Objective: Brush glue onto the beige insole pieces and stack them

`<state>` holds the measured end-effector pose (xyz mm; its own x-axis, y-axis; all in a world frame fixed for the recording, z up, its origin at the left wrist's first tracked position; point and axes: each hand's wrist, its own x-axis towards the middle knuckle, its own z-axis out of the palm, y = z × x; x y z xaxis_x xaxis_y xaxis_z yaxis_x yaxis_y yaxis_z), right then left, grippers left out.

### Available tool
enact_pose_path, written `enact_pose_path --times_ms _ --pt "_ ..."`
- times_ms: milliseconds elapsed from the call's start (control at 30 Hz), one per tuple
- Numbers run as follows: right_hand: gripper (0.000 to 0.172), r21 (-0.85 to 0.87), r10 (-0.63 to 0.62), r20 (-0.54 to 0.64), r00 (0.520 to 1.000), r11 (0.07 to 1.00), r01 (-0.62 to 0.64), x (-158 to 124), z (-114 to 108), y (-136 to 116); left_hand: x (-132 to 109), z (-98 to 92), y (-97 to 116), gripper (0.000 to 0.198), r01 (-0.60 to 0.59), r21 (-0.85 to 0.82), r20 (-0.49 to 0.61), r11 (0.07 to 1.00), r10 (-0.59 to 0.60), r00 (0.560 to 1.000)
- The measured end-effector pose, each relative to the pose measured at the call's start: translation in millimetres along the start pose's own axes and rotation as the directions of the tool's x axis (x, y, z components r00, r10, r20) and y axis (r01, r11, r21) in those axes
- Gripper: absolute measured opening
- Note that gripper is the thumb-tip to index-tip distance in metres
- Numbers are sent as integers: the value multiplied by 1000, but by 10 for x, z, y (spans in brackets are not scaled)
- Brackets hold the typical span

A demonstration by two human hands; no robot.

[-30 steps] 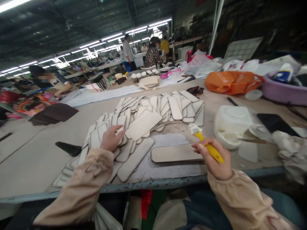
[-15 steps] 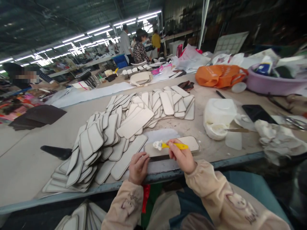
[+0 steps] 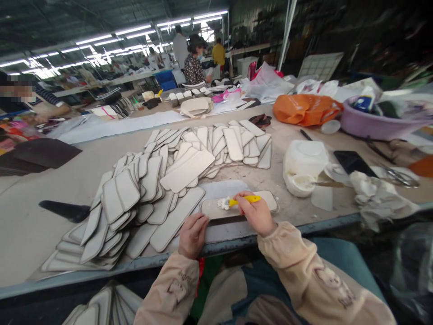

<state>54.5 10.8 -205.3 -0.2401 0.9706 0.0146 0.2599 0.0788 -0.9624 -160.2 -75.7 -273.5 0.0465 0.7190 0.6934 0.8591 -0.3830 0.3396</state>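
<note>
Right hand (image 3: 259, 216), pinching 1 brush (image 3: 233, 202), moved over 1 panel (image 3: 211, 209); left hand (image 3: 192, 235) pinches it.

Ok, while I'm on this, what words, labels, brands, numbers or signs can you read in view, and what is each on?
No text reads clearly.
Right sleeve: lettering by a printed figure, too blurred to read.
Left sleeve: lettering above a figure, too blurred.
Orange bag: pale marks, possibly print, unreadable.
Blue-and-white pack in the purple basin: too small.
Yellow brush: none legible.

Bare tabletop (image 3: 267, 179) leaves a passage between the heaped panels (image 3: 188, 171), blocking the left, and the white jug (image 3: 306, 158).
</note>
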Motion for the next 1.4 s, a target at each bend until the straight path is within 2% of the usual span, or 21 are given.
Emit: enact_pose_path --times_ms 167,267,367,433,467,533,600,633,700,733,800,867,933,1000,1167,1300,1400 --pt "30 -244 59 -160 985 965 -97 -31 -554 6 6 14 9 16 -1 -4 -11 1000 1 1000" --pt "30 -424 51 -258 965 892 -161 -70 -824 -12 -2 25 0 15 -11 10 -24 1000 11 1000" --pt "30 -592 -26 -320 947 786 -178 -139 -968 -65 -19 35 -15 14 -19 20 -30 1000 19 999" --pt "27 -649 -91 -342 935 743 -165 -198 -982 -122 -32 43 -24 14 -9 26 -34 1000 10 999" --pt "25 -643 -117 -344 932 752 -144 -226 -962 -153 -39 46 -27 14 -5 30 -34 1000 6 999" --pt "25 -530 -143 -319 937 846 -52 -269 -865 -207 -47 51 -28 14 2 34 -30 999 -1 1000" --pt "28 -263 -124 -244 962 963 57 -283 -688 -231 -46 49 -21 13 12 32 -25 999 -11 1000" --pt "30 -107 -100 -184 978 991 82 -279 -573 -228 -43 45 -15 13 21 28 -23 999 -20 1000" --pt "33 135 -48 -52 998 989 54 -257 -310 -191 -32 34 1 14 45 16 -14 999 -44 999" --pt "33 205 -25 7 1000 978 23 -242 -174 -163 -26 27 9 14 56 9 -6 998 -56 998" --pt "34 266 12 96 995 963 -37 -211 63 -101 -16 14 22 15 69 -2 3 998 -69 998" --pt "33 263 43 136 990 962 -78 -184 205 -48 -12 7 27 15 66 -8 5 998 -66 998" --pt "30 209 68 139 988 973 -96 -163 213 -18 -14 8 24 14 56 -13 1 998 -56 998" --pt "28 117 82 106 991 989 -95 -140 91 -12 -19 16 16 13 54 -19 -14 998 -54 998" --pt "28 -218 85 -95 992 970 -104 -90 -492 -48 -33 40 -4 13 66 -42 -29 997 -67 997" --pt "30 -513 8 -221 975 850 -123 -161 -822 -111 -40 40 -14 12 63 -31 -27 998 -64 998" --pt "29 -732 -179 -262 948 678 -75 -268 -857 -170 -40 35 -16 13 48 -20 -30 999 -49 998"
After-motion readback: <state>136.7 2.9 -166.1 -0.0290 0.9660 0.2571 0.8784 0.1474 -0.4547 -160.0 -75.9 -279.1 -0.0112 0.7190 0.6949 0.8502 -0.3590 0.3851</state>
